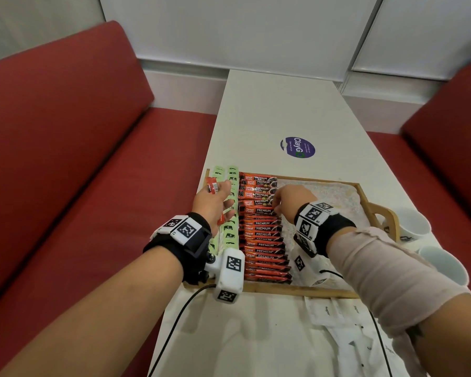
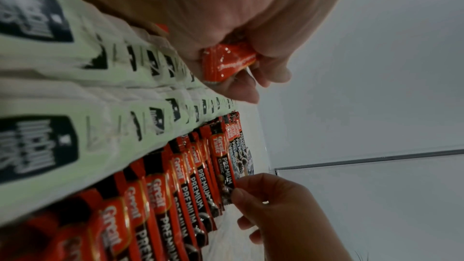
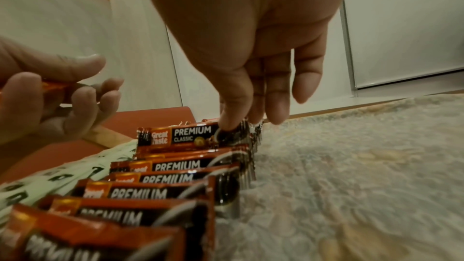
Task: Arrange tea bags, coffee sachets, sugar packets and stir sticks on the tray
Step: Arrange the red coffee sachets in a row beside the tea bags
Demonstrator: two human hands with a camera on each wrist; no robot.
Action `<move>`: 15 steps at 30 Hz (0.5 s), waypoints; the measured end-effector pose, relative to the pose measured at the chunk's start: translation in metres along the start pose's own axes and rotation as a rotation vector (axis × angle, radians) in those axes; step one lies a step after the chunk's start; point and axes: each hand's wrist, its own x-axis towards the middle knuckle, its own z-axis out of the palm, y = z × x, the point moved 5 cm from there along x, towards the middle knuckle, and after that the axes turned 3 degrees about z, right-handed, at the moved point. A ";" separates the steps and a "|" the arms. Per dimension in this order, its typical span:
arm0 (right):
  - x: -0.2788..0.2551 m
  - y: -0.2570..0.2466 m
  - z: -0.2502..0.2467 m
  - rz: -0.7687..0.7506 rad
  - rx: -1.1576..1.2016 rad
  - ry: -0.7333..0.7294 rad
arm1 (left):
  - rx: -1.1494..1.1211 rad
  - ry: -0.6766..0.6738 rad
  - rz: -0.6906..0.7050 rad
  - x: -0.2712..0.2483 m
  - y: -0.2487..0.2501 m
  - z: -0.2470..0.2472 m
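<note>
A wooden tray [image 1: 297, 291] with a pale patterned liner lies on the white table. Two columns of green tea bags [image 1: 230, 235] fill its left side. Beside them runs a column of orange-and-black coffee sachets [image 1: 264, 240], overlapping like tiles. My left hand [image 1: 215, 202] hovers over the tea bags and grips a small bundle of coffee sachets [image 2: 228, 61]. My right hand [image 1: 276, 206] reaches down to the upper part of the column. Its thumb and fingers pinch the right end of one sachet [image 3: 185, 135] there.
White sugar packets [image 1: 329, 311] lie loose on the table in front of the tray. Two white cups [image 1: 411, 224] stand right of the tray handle. The tray's right half shows bare liner [image 1: 332, 197]. Red benches [image 1: 65, 159] flank the table, and a purple sticker [image 1: 297, 147] lies beyond the tray.
</note>
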 end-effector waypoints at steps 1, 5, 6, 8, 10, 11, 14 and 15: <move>0.000 -0.001 0.000 -0.002 -0.015 -0.003 | 0.004 -0.001 0.000 0.000 0.000 0.000; 0.001 -0.003 0.002 -0.008 -0.057 -0.020 | 0.020 -0.010 -0.004 0.000 0.001 -0.001; 0.001 -0.003 0.002 -0.009 -0.058 -0.021 | 0.025 -0.010 -0.005 0.000 0.001 -0.001; 0.000 -0.003 0.001 -0.020 -0.055 -0.014 | 0.027 -0.003 -0.006 0.000 0.001 -0.001; -0.001 -0.003 -0.002 -0.038 -0.042 -0.003 | 0.013 0.004 -0.021 0.001 0.001 -0.001; -0.001 -0.004 -0.003 -0.045 -0.030 0.003 | -0.006 0.006 -0.031 0.000 0.001 0.000; 0.000 -0.008 -0.004 -0.066 0.053 0.039 | -0.049 0.023 -0.047 -0.001 0.002 0.001; -0.001 -0.011 -0.004 -0.085 0.107 0.053 | -0.048 0.026 -0.032 -0.001 0.003 0.003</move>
